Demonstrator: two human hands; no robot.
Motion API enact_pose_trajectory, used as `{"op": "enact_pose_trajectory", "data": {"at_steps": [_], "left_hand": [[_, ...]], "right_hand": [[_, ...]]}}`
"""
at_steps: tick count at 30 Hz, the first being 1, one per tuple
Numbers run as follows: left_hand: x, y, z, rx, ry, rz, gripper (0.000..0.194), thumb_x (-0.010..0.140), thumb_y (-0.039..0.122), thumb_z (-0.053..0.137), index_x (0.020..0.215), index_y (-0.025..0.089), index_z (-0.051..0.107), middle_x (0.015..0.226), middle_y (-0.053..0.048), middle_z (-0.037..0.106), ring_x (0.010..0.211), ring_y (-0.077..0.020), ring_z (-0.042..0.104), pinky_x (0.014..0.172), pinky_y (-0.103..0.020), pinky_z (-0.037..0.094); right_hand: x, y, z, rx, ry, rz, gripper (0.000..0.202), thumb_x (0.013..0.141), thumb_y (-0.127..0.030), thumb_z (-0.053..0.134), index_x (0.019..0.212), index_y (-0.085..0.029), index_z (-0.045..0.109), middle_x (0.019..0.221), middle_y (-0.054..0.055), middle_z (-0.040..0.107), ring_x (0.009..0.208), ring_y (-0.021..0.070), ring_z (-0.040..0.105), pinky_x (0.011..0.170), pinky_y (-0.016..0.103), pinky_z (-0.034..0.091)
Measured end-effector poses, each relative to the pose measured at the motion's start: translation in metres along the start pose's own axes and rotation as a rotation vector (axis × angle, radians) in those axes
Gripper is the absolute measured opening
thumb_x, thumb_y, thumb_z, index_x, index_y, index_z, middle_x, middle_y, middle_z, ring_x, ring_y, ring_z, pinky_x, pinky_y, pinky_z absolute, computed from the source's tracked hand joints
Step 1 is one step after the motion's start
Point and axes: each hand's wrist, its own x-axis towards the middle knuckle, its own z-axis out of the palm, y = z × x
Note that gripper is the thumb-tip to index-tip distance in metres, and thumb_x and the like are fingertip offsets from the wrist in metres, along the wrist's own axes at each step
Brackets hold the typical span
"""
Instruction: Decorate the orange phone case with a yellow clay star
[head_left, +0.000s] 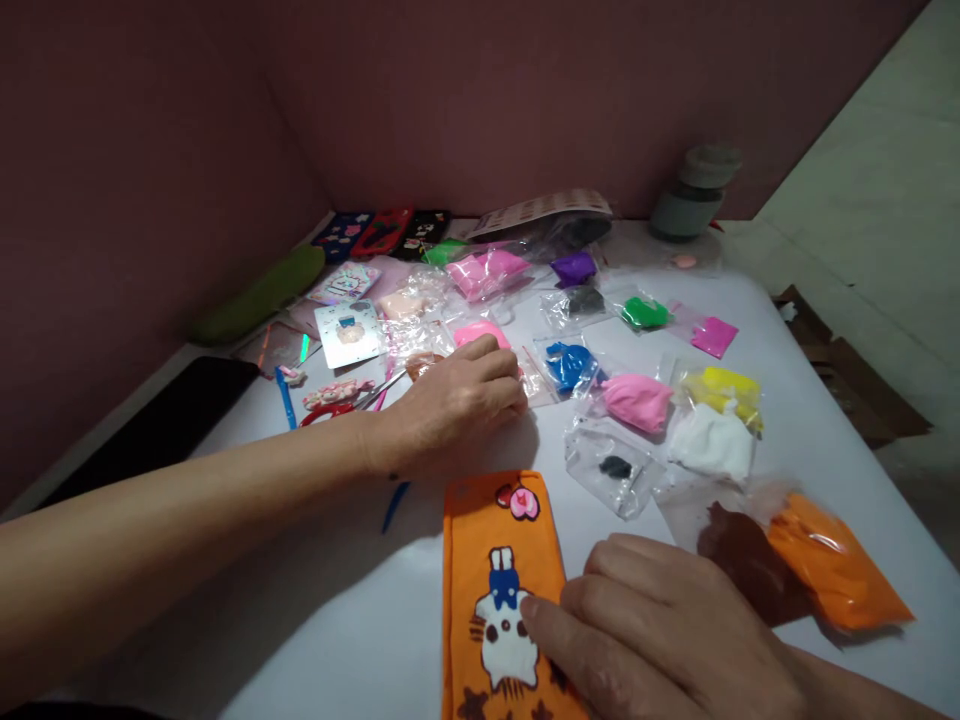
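One orange case | right fingers touch, left fingers curl; grips unclear | sheet (print unreadable)

No legible text, label, brand, number or sign on anything in view

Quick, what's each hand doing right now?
Left hand: fingers curled; whether it holds anything can't be told.
Right hand: touching the orange case; whether it's gripping can't be told.
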Motion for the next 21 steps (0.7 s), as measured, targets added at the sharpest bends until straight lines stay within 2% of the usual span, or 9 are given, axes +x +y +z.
{"op": "enact_pose_trajectory", "data": {"at_steps": [2, 4, 6, 9, 13, 15, 18, 21], "left_hand": [[0.002, -0.001, 0.0, 0.022, -0.016, 0.012, 0.027, 0.096, 0.016, 0.046, 0.078, 0.015, 0.066, 0.082, -0.008, 0.062, 0.082, -0.0215, 0.047, 0.071, -0.033, 0.041], [0.003, 0.0, 0.0, 0.041, -0.043, 0.019, 0.028, 0.096, 0.016, 0.046, 0.076, 0.015, 0.066, 0.082, -0.008, 0.062, 0.082, -0.0219, 0.046, 0.071, -0.033, 0.04], [0.003, 0.001, -0.001, 0.051, -0.069, 0.012, 0.031, 0.096, 0.015, 0.045, 0.074, 0.015, 0.066, 0.083, -0.009, 0.062, 0.082, -0.0222, 0.046, 0.071, -0.034, 0.04], [0.002, 0.004, -0.001, 0.053, -0.091, -0.026, 0.033, 0.097, 0.015, 0.042, 0.073, 0.015, 0.065, 0.083, -0.01, 0.063, 0.082, -0.0228, 0.046, 0.073, -0.036, 0.04], [0.003, 0.007, -0.003, -0.003, -0.083, -0.101, 0.029, 0.096, 0.018, 0.044, 0.074, 0.015, 0.063, 0.087, -0.012, 0.063, 0.081, -0.0238, 0.046, 0.075, -0.039, 0.04], [0.004, 0.008, -0.01, -0.079, -0.033, -0.158, 0.025, 0.095, 0.02, 0.047, 0.074, 0.016, 0.061, 0.086, -0.01, 0.062, 0.083, -0.0236, 0.046, 0.078, -0.04, 0.04], [0.004, 0.011, -0.03, -0.268, 0.076, -0.298, 0.023, 0.095, 0.02, 0.046, 0.074, 0.018, 0.057, 0.082, -0.006, 0.059, 0.084, -0.0212, 0.05, 0.079, -0.038, 0.043], [0.001, 0.017, -0.049, -0.577, 0.065, -0.444, 0.018, 0.095, 0.02, 0.044, 0.08, 0.018, 0.055, 0.075, -0.003, 0.06, 0.071, -0.0155, 0.056, 0.065, -0.031, 0.047]], "right_hand": [[0.0, 0.0, 0.001, 0.015, 0.16, -0.064, 0.028, 0.094, -0.008, 0.045, 0.092, -0.008, 0.074, 0.056, 0.003, 0.064, 0.049, 0.0163, 0.056, 0.044, 0.032, 0.044], [0.0, 0.0, 0.001, -0.015, 0.027, 0.002, 0.024, 0.093, -0.009, 0.05, 0.097, -0.01, 0.073, 0.063, 0.004, 0.068, 0.058, 0.018, 0.062, 0.054, 0.032, 0.05], [-0.001, 0.001, 0.003, 0.006, -0.018, 0.001, 0.024, 0.092, -0.008, 0.05, 0.098, -0.01, 0.073, 0.066, 0.005, 0.069, 0.062, 0.0181, 0.063, 0.058, 0.032, 0.051], [-0.001, 0.004, 0.01, 0.058, 0.131, -0.029, 0.026, 0.093, -0.007, 0.047, 0.095, -0.006, 0.072, 0.06, 0.004, 0.065, 0.053, 0.0168, 0.056, 0.047, 0.032, 0.043], [-0.001, 0.006, 0.016, 0.07, 0.143, -0.019, 0.025, 0.094, -0.008, 0.047, 0.094, -0.005, 0.072, 0.061, 0.006, 0.066, 0.053, 0.0169, 0.055, 0.046, 0.032, 0.042], [-0.002, 0.004, 0.012, 0.078, 0.123, -0.005, 0.026, 0.094, -0.008, 0.047, 0.095, -0.004, 0.073, 0.061, 0.006, 0.066, 0.054, 0.0174, 0.056, 0.047, 0.032, 0.043], [-0.002, 0.002, 0.001, 0.058, 0.042, 0.013, 0.031, 0.096, -0.008, 0.042, 0.096, -0.006, 0.074, 0.063, 0.007, 0.067, 0.059, 0.0184, 0.062, 0.053, 0.033, 0.05], [-0.001, 0.0, -0.006, 0.003, 0.002, 0.027, 0.038, 0.099, -0.01, 0.037, 0.097, -0.009, 0.074, 0.069, 0.008, 0.072, 0.064, 0.0196, 0.067, 0.06, 0.034, 0.054]]}}
